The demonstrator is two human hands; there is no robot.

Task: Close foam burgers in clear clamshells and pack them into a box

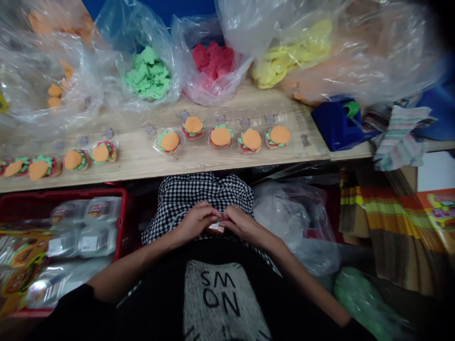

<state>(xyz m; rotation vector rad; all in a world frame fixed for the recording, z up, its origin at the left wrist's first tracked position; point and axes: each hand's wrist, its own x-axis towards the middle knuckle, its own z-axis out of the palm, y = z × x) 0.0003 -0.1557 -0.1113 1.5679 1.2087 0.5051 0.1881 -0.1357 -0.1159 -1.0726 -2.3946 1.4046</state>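
So the left hand (196,220) and the right hand (243,225) are pulled in close together at lap height, fingers curled and pinching a small white-and-orange packet (216,228) between them. It's mostly hidden by the fingers, so I can't really tell what it is, maybe something with a label. Just behind the hands sits a black-and-white checked cloth (201,201) over the lap.

To the left, down low, there's a red plastic crate (67,196) packed with sealed clear tubs (88,244) and some printed burger-picture cards (23,253). To the right is a crumpled clear plastic bag (293,222), with a shiny green bag (362,303) lower down and stacked printed cardboard (394,227) further over.

Straight ahead is a light wooden surface (227,158) with a row of little burger-shaped clay pieces (220,137) in clear trays, orange buns with green and red layers. Behind them are open clear bags of green pieces (147,76), red pieces (213,61) and yellow pieces (284,59). Off to the right end there's a blue tape dispenser (336,124) next to a striped cloth (398,137).
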